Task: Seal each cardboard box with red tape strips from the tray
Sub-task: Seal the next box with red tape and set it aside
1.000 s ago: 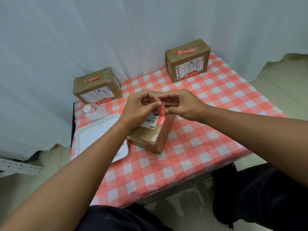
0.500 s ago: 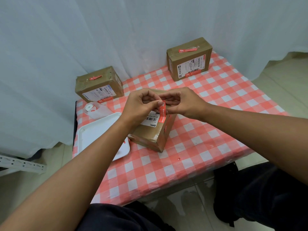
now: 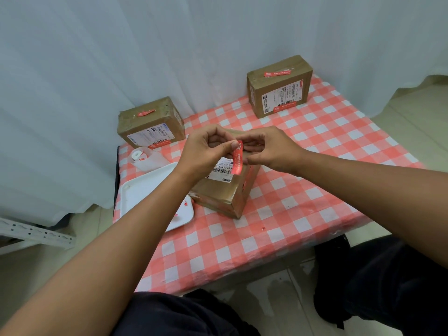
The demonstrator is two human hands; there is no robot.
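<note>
We see one red tape strip [image 3: 237,157] held above the middle cardboard box [image 3: 225,190], its long axis running from far to near and slightly tilted, the far end up between the fingers and the near end hanging over the box's white label. The left hand [image 3: 206,149] pinches the strip's upper left edge between thumb and forefinger, the other fingers curled; the right hand [image 3: 271,147] grips the strip from the right side with curled fingers. We count three cardboard boxes on the red-and-white checked tablecloth [image 3: 291,214]: the middle one under the hands, standing at an angle with a corner toward us; a far left box [image 3: 150,126] with a short red strip on its top and another low on its front; and a far right box [image 3: 278,88] with a long strip across its top and one below its label. One white tray [image 3: 145,190] lies left of the middle box, just beside it, with a white tape roll [image 3: 139,155] just beyond its far edge.
</note>
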